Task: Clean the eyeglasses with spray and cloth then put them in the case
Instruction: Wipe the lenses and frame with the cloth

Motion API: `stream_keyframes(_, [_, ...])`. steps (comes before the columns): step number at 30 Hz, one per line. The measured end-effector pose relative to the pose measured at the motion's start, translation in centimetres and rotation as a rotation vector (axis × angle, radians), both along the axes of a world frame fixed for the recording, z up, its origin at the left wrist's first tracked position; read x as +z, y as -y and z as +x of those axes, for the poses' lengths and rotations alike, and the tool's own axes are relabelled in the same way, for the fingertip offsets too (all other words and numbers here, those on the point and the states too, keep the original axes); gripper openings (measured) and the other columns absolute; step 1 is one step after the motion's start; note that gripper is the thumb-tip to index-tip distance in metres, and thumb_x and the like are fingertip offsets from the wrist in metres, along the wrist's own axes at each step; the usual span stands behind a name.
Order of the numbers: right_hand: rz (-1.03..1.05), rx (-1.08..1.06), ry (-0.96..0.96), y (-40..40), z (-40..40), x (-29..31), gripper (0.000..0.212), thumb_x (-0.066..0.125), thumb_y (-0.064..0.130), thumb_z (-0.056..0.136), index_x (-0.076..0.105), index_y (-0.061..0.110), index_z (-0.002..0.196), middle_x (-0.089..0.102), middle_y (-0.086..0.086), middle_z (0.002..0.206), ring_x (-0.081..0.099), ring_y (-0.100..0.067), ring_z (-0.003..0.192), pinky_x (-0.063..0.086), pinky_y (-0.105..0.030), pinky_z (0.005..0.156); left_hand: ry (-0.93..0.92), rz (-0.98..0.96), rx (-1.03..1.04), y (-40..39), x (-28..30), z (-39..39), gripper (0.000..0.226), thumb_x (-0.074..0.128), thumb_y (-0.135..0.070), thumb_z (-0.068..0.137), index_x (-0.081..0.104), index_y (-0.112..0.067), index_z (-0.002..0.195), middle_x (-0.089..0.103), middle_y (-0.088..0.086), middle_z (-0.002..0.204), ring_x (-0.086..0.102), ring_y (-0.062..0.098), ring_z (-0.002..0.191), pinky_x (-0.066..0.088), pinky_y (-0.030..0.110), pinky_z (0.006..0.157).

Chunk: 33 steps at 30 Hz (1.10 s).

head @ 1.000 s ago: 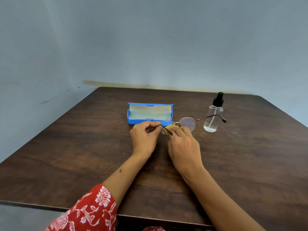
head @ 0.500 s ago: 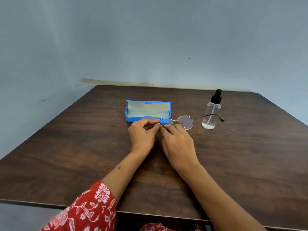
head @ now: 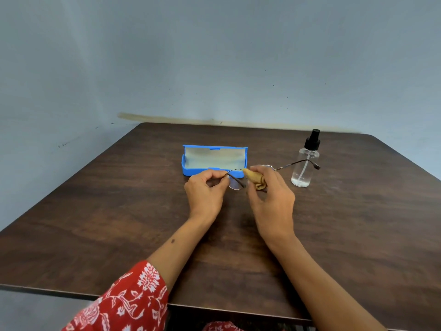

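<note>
My left hand point(head: 206, 191) pinches the thin-framed eyeglasses point(head: 235, 183) at the left hinge, holding them just above the table. One temple sticks out to the right in front of the spray bottle. My right hand point(head: 270, 194) grips a small yellow cloth point(head: 256, 179) wrapped over a fingertip, beside the left lens and covering most of the right lens. The open blue case point(head: 214, 158) lies right behind both hands, its pale lining showing. A clear spray bottle point(head: 304, 167) with a black nozzle stands upright to the right.
The dark wooden table point(head: 119, 211) sits in a corner, with grey walls behind and to the left. Its near edge runs just below my forearms. A red patterned sleeve covers my left upper arm.
My right hand has pulled back to the right off the left lens, and the yellow cloth now shows on its fingertip. The left hand still holds the frame in place.
</note>
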State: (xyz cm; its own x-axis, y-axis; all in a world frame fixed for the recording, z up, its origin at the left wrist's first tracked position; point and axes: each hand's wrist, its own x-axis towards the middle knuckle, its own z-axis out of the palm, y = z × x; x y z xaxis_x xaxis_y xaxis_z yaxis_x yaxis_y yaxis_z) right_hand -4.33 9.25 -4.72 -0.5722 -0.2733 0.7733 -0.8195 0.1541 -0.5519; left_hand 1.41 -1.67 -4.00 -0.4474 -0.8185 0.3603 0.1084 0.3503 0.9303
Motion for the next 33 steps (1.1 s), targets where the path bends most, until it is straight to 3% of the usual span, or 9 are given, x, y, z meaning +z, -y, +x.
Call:
stream_keyframes(4, [0.105, -0.201, -0.271, 0.0, 0.0, 0.3, 0.014, 0.058, 0.014, 0.081, 0.071, 0.016, 0.085, 0.067, 0.004, 0.082, 0.058, -0.015, 0.074, 0.045, -0.027, 0.057, 0.001, -0.022, -0.035, -0.2, 0.1, 0.0, 0.008, 0.074, -0.001, 0.073, 0.073, -0.007, 0.078, 0.068, -0.007, 0.072, 0.064, -0.006, 0.064, 0.053, 0.015, 0.073])
stream_keyframes(7, [0.251, -0.255, -0.364, 0.3, 0.4, 0.4, 0.027, 0.046, 0.022, 0.085, 0.068, 0.015, 0.071, 0.066, 0.004, 0.072, 0.060, -0.020, 0.065, 0.040, -0.024, 0.039, -0.011, -0.014, -0.065, -0.3, 0.1, 0.0, 0.010, 0.074, 0.000, 0.072, 0.073, -0.006, 0.080, 0.069, -0.005, 0.073, 0.064, -0.006, 0.065, 0.053, 0.013, 0.072])
stream_keyframes(9, [0.335, -0.244, -0.364, 0.5, 0.4, 0.2, 0.031, 0.040, 0.022, 0.083, 0.069, 0.014, 0.074, 0.065, 0.003, 0.071, 0.060, -0.021, 0.064, 0.038, -0.023, 0.037, -0.020, -0.005, -0.068, -0.3, 0.1, 0.0, 0.010, 0.074, 0.000, 0.072, 0.073, -0.006, 0.080, 0.070, -0.003, 0.075, 0.065, -0.005, 0.066, 0.053, 0.014, 0.072])
stream_keyframes(15, [0.474, -0.172, -0.407, 1.0, 0.4, -0.8, 0.035, 0.039, 0.012, 0.079, 0.072, 0.014, 0.091, 0.068, 0.003, 0.082, 0.059, -0.022, 0.072, 0.048, -0.027, 0.043, -0.032, 0.040, -0.047, 0.0, 0.0, 0.0, 0.013, 0.073, 0.003, 0.073, 0.072, -0.009, 0.078, 0.070, -0.002, 0.074, 0.065, -0.003, 0.065, 0.057, 0.024, 0.075])
stream_keyframes(18, [0.462, -0.228, -0.363, 0.7, 0.1, -0.7, 0.018, 0.064, 0.000, 0.071, 0.071, 0.010, 0.086, 0.068, -0.001, 0.079, 0.060, -0.024, 0.072, 0.049, -0.027, 0.041, -0.036, 0.034, -0.030, 0.1, 0.0, -0.1, 0.010, 0.073, 0.002, 0.073, 0.073, -0.006, 0.079, 0.070, -0.001, 0.075, 0.064, -0.004, 0.063, 0.056, 0.025, 0.077])
stream_keyframes(20, [0.479, -0.245, -0.331, 0.7, 0.0, -0.8, 0.025, 0.074, -0.004, 0.063, 0.071, 0.009, 0.084, 0.067, -0.002, 0.078, 0.061, -0.025, 0.071, 0.048, -0.028, 0.041, -0.029, 0.029, -0.036, 0.1, 0.0, -0.1, 0.011, 0.073, 0.002, 0.073, 0.072, -0.007, 0.078, 0.069, -0.003, 0.074, 0.065, -0.002, 0.064, 0.056, 0.025, 0.077])
stream_keyframes(22, [0.504, -0.252, -0.377, 0.8, 0.2, -0.9, 0.020, 0.063, 0.001, 0.072, 0.071, 0.010, 0.087, 0.066, -0.001, 0.079, 0.059, -0.023, 0.070, 0.048, -0.027, 0.042, -0.025, 0.026, -0.042, 0.0, 0.0, -0.1, 0.011, 0.073, 0.003, 0.072, 0.072, -0.007, 0.078, 0.069, -0.005, 0.072, 0.065, -0.002, 0.064, 0.056, 0.025, 0.076])
stream_keyframes(25, [0.517, -0.159, -0.390, 1.2, 0.8, -0.8, 0.037, 0.038, 0.013, 0.076, 0.071, 0.009, 0.093, 0.067, -0.002, 0.086, 0.059, -0.023, 0.072, 0.050, -0.026, 0.047, -0.027, 0.035, -0.041, 0.1, 0.0, -0.1, 0.011, 0.072, 0.004, 0.073, 0.072, -0.007, 0.077, 0.069, -0.004, 0.072, 0.065, -0.003, 0.064, 0.056, 0.024, 0.077])
stream_keyframes(33, [0.521, -0.238, -0.323, 1.0, 0.7, -0.6, 0.038, 0.038, 0.018, 0.076, 0.072, 0.008, 0.091, 0.068, -0.003, 0.088, 0.061, -0.023, 0.078, 0.052, -0.028, 0.059, -0.033, 0.015, -0.014, 0.3, -0.1, -0.2, 0.010, 0.073, 0.003, 0.073, 0.071, -0.006, 0.076, 0.069, -0.003, 0.075, 0.065, -0.004, 0.065, 0.056, 0.023, 0.077])
